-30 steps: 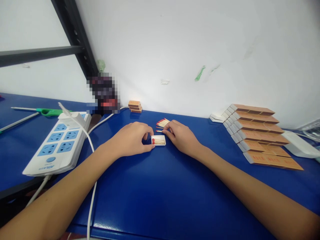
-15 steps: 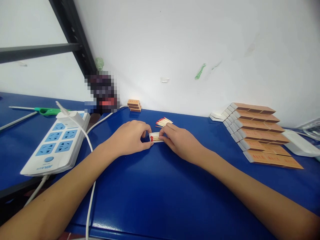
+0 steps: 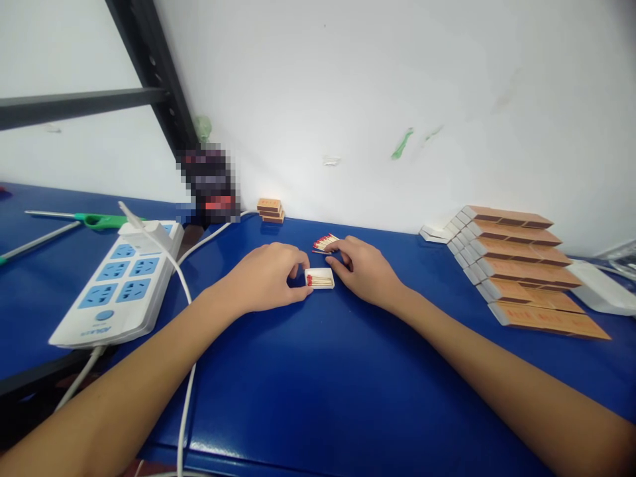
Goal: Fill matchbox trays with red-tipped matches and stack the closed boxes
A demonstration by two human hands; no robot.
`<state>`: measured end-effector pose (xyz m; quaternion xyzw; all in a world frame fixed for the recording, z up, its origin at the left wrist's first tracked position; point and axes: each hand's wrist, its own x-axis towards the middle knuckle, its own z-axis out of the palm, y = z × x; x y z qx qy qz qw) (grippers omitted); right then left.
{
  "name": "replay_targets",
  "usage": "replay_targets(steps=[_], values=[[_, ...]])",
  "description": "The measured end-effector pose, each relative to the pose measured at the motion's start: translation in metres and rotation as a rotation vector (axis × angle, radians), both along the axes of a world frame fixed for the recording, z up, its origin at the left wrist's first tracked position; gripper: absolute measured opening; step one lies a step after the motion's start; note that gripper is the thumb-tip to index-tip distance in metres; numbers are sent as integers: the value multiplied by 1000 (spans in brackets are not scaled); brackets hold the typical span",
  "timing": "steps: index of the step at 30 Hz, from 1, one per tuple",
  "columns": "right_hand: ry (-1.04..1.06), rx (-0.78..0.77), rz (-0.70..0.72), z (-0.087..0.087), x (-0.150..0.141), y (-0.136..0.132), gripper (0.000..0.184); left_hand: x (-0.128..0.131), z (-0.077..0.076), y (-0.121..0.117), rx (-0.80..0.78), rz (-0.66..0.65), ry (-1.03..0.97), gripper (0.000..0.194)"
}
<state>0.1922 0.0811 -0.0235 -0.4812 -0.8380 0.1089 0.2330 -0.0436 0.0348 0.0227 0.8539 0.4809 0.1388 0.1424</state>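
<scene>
A small white matchbox tray [image 3: 325, 273] lies on the blue table, with several red-tipped matches [image 3: 320, 281] lined up inside it. Thumb and fingers of my left hand [image 3: 265, 278] grip the tray's left end. Just behind the tray is a loose pile of matches [image 3: 325, 242], heads pointing up and to the left. My right hand [image 3: 365, 268] reaches over to this pile; its index finger touches the right side of the matches while the thumb stays apart from the finger, nothing visibly held between them.
Stacked matchboxes [image 3: 527, 268] rise in steps on the right, beside a folded white piece [image 3: 434, 234]. A few matchboxes [image 3: 271, 209] stand by the wall. To the left are a power strip [image 3: 124, 278], its white cable [image 3: 185, 397] and a green lighter [image 3: 104, 221].
My right hand has left the tray and moved back to the loose matches, uncovering the tray's right part. My left hand keeps its hold on the tray. The view has shifted slightly.
</scene>
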Motion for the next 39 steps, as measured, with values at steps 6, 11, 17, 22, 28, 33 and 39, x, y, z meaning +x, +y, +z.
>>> replay_targets(steps=[6,11,17,22,28,33,39], values=[[-4,-1,6,0,-1,1,14,-1,-2,1,-3,-8,-4,19],[35,-24,3,1,-1,2,12,-1,-2,1,-9,-2,-2,21],[-19,-75,-19,2,-3,4,13,-1,-2,0,-14,2,2,21],[20,-46,50,8,0,0,12,1,1,0,-12,25,28,22],[-2,-29,264,14,4,-13,7,1,4,0,8,72,63,20],[57,-41,272,12,2,-11,9,2,2,0,10,59,55,21],[6,-1,90,2,5,3,22,2,1,1,4,35,44,22]])
